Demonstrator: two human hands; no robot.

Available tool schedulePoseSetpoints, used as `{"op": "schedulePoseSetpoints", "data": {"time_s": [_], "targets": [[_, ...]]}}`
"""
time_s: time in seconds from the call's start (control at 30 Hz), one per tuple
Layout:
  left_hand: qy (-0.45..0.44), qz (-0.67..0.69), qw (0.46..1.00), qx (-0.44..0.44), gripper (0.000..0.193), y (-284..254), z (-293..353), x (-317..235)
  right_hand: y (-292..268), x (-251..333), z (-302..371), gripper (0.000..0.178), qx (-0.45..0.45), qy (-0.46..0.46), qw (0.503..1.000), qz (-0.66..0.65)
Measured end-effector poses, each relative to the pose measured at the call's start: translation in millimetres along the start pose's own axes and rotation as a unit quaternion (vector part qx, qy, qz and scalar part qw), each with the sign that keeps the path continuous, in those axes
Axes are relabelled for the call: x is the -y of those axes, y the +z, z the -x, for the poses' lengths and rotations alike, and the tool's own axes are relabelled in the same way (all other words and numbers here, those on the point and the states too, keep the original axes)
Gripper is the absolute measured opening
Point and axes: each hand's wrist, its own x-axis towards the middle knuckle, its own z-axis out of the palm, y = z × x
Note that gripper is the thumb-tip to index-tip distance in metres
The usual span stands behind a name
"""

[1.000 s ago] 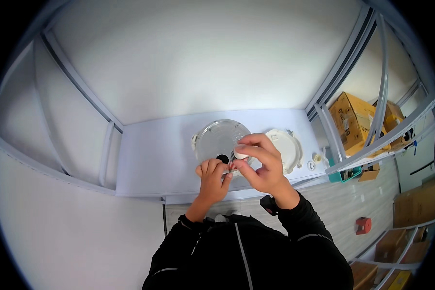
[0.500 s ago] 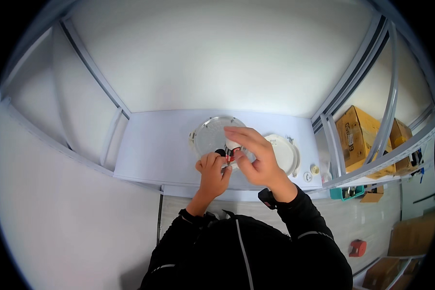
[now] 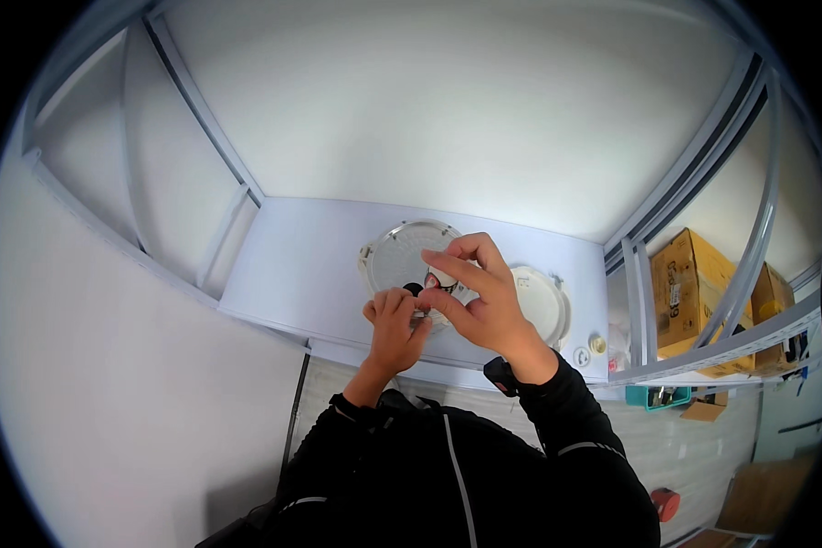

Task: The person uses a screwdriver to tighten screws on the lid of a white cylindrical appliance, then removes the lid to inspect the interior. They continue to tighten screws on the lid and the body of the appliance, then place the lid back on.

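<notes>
A small white bottle-like item with red and black markings (image 3: 439, 279) is between the thumb and fingers of my right hand (image 3: 493, 301). Close beside its lower end, my left hand (image 3: 396, 327) has its fingers pinched together; what they hold is hidden. A round black piece (image 3: 414, 289) shows just beyond the left fingertips. Both hands are over the near part of a round silver-grey disc with a pale rim (image 3: 395, 251). Right of my right hand lies a round white plate-like part (image 3: 543, 306), partly covered by that hand.
On the white table (image 3: 292, 265), a small white ring (image 3: 582, 357) and a yellowish cylinder (image 3: 597, 344) lie near the right corner. A frame post (image 3: 644, 301) rises there, with cardboard boxes (image 3: 690, 283) and a teal bin (image 3: 658, 396) beyond. A red object (image 3: 665, 504) is on the floor.
The white item has tilted in my right hand, and the right fingers have curled more closely round it. My left hand has shifted slightly. The whole view has turned a little.
</notes>
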Motion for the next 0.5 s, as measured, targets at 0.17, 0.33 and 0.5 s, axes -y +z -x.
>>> {"op": "schedulePoseSetpoints", "data": {"time_s": [0.17,0.33,0.5], "targets": [[-0.006,0.009,1.0,0.008,0.029,-5.6,0.5,-0.8,5.9,-1.9,-7.3,0.05,0.0,0.009,0.995,-0.095],[0.009,0.011,1.0,0.0,0.029,-5.6,0.9,-1.2,4.2,-2.0,-4.8,0.049,0.027,0.048,0.997,-0.046],[0.003,0.004,1.0,0.011,0.03,-11.0,5.4,-0.6,5.6,-4.8,-10.5,0.048,0.015,0.005,0.995,-0.094]]}}
